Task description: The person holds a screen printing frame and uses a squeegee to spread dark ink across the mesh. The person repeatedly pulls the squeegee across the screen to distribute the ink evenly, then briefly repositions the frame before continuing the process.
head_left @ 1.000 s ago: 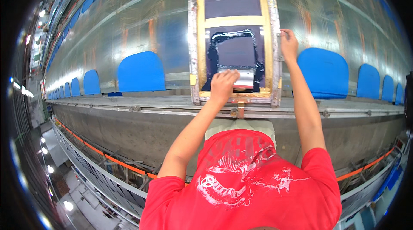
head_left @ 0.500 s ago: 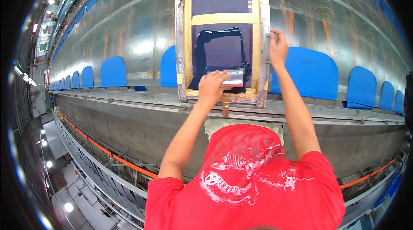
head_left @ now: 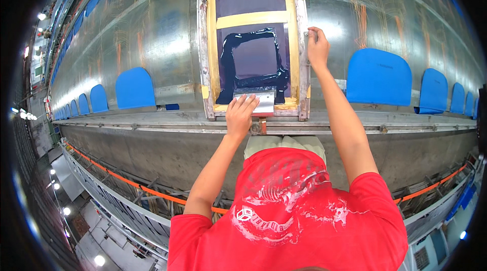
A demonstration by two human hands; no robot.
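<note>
A screen printing frame (head_left: 304, 76) with a worn, stained rim lies on the long table in front of me. Its dark mesh is bordered and crossed by yellow tape (head_left: 252, 18). Thick dark ink (head_left: 229, 63) forms a rough square outline on the mesh. My left hand (head_left: 240, 115) is closed on the left part of a squeegee (head_left: 264, 100), a metal bar resting at the mesh's near end. My right hand (head_left: 318, 49) pinches the frame's right outer edge, thumb and fingers together. The fingers' undersides are hidden.
Blue fabric panels (head_left: 379, 77) lie in a row along the shiny table (head_left: 172, 43), on both sides of the frame. A metal rail (head_left: 355, 120) edges the table. An orange strip (head_left: 127, 184) and railings run below it, on the near side.
The frame has shifted left relative to the blue panels and now covers the panel that showed at its left. The squeegee has come nearer to the frame's near edge. Both hands keep their holds.
</note>
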